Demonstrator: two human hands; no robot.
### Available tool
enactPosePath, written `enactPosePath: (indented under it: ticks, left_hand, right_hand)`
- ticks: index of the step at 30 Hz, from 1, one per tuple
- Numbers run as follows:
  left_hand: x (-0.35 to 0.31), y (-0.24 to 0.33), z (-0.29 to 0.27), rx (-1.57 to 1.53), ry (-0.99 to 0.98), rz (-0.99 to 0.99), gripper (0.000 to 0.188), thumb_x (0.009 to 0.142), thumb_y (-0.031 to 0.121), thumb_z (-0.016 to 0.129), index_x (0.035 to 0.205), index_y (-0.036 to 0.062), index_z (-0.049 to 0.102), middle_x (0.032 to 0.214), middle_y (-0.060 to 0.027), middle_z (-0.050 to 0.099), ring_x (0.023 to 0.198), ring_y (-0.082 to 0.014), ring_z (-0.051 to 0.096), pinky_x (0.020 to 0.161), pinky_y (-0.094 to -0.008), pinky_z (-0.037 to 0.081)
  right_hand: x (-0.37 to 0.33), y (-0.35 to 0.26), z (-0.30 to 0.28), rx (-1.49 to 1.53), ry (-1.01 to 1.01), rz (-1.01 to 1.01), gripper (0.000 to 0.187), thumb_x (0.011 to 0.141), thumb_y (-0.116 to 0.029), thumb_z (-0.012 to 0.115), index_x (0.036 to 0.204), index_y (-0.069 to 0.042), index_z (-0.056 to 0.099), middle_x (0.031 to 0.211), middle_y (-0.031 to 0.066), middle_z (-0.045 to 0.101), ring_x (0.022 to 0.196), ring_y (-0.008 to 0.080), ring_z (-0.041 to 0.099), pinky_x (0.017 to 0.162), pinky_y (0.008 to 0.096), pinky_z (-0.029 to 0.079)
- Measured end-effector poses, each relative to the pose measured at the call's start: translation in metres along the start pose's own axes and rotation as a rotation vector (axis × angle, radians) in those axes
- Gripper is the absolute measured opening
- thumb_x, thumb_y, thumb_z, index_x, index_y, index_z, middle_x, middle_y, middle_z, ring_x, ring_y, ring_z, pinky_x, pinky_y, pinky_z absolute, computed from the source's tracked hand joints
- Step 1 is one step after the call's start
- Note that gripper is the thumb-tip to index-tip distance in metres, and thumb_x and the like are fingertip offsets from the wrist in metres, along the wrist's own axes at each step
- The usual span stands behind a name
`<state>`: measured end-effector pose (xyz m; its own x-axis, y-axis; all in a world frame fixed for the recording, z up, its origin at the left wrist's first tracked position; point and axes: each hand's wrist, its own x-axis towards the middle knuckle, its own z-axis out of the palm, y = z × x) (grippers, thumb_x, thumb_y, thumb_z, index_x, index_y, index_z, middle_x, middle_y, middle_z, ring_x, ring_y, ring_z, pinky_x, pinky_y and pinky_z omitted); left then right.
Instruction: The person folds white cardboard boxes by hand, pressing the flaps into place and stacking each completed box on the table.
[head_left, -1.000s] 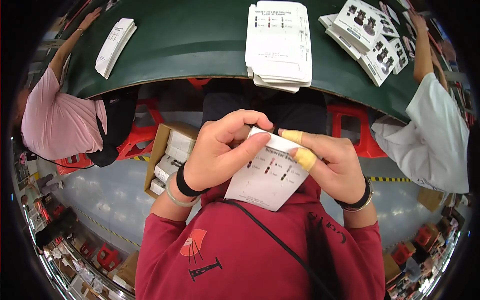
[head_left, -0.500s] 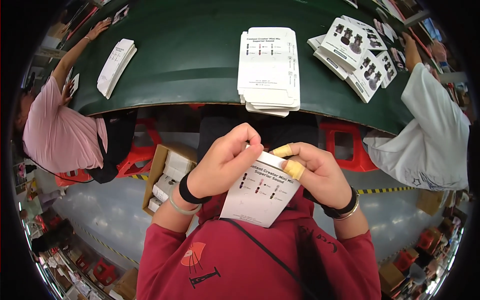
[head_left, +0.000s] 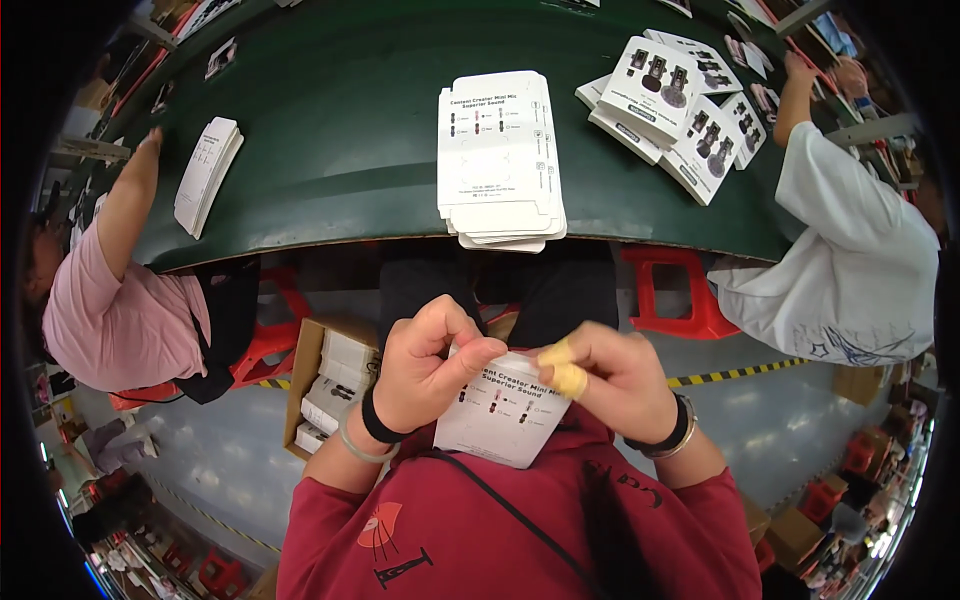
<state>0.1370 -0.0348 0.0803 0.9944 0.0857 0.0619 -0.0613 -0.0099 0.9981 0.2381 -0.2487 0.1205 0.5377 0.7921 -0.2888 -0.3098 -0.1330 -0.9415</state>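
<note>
A flat white carton (head_left: 497, 425) with printed small device pictures is held upright against my lap, near my red shirt. My left hand (head_left: 425, 362) pinches its upper left edge between thumb and curled fingers. At the upper right corner, my right hand (head_left: 618, 378) closes thumb and forefinger, both wrapped in yellow tape; these fingers are slightly blurred. The carton's top edge lies between the two hands, partly covered by fingers. Ahead, at the near edge of the green table (head_left: 335, 150), lies a stack of similar flattened white cartons (head_left: 500, 150).
Finished-looking boxes (head_left: 660, 95) are piled at the table's right. A narrow white stack (head_left: 208, 175) stands left. Beside my left arm is a brown cardboard box (head_left: 303, 375) holding white cartons. Two people sit at either side, near red stools (head_left: 670, 295).
Both hands and the carton have lowered slightly, and the white strip along the carton's top shows less. My view has shifted. The person at left has drawn an arm back.
</note>
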Motion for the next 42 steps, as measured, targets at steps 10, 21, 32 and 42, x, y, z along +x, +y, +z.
enactPosePath:
  ticks: [10, 21, 32, 42]
  left_hand:
    - [0.007, 0.016, 0.006, -0.459, 0.326, -0.136, 0.013, 0.098, 0.011, 0.061, 0.099, 0.0003, 0.055, 0.086, -0.004, 0.064, 0.065, -0.0079, 0.056, 0.058, -0.0209, 0.045]
    - [0.075, -0.026, -0.043, 0.493, 0.53, -0.04, 0.054, 0.094, 0.031, 0.067, 0.129, -0.0058, 0.05, 0.105, -0.0137, 0.063, 0.08, -0.0171, 0.062, 0.072, -0.0292, 0.051]
    - [0.139, -0.069, -0.041, 0.43, 0.588, 0.102, 0.038, 0.087, 0.026, 0.068, 0.106, -0.0069, 0.06, 0.096, -0.0247, 0.067, 0.092, -0.0402, 0.064, 0.081, -0.0434, 0.051]
    - [0.115, -0.067, -0.043, 0.065, 0.767, 0.194, 0.025, 0.094, 0.019, 0.063, 0.101, -0.0051, 0.058, 0.091, -0.0205, 0.067, 0.084, -0.0293, 0.066, 0.075, -0.0361, 0.051]
  right_hand:
    - [-0.039, -0.053, -0.028, -0.52, 0.274, -0.333, 0.035, 0.088, -0.002, 0.068, 0.122, 0.002, 0.062, 0.113, 0.0144, 0.068, 0.098, 0.019, 0.068, 0.082, 0.0294, 0.054]
    - [0.058, 0.009, -0.173, -0.764, 1.206, -0.763, 0.033, 0.092, 0.008, 0.051, 0.125, 0.006, 0.054, 0.139, 0.0186, 0.053, 0.126, 0.025, 0.054, 0.1, 0.0331, 0.047]
    - [0.074, 0.046, -0.229, -1.366, 1.09, -0.663, 0.036, 0.091, -0.007, 0.062, 0.126, 0.002, 0.059, 0.12, 0.0186, 0.063, 0.115, 0.0254, 0.059, 0.101, 0.0326, 0.044]
    - [0.021, 0.122, -0.112, -0.306, 0.703, -0.074, 0.031, 0.104, -0.028, 0.05, 0.102, -0.001, 0.065, 0.079, 0.0044, 0.066, 0.069, 0.0082, 0.062, 0.058, 0.0209, 0.046]
